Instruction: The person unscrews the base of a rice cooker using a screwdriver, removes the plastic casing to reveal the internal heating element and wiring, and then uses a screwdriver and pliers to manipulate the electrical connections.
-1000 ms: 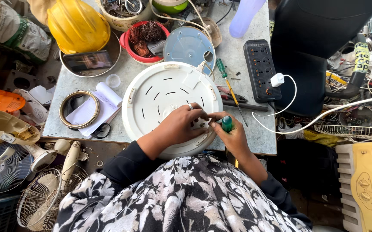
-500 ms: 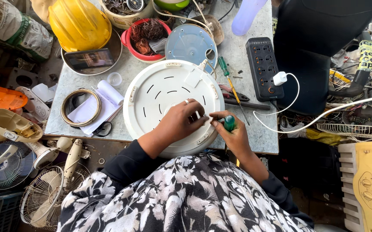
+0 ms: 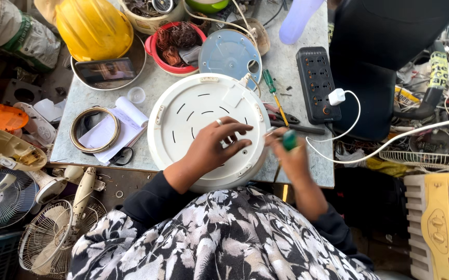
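While the round white appliance base lies upside down at the near edge of the grey table, slotted underside up, I read its placement as plain access: the rim overhangs toward the person, close to both hands. Left hand rests flat on the base, fingers spread and lightly curled, a ring showing, apparently steadying it. Right hand sits just off the base's right rim, fingers closed around a green-handled screwdriver (tip blurred, I cannot tell where it touches). Both forearms come up from the floral lap, elbows tucked. A second green screwdriver and a black power strip lie just beyond, within reach.
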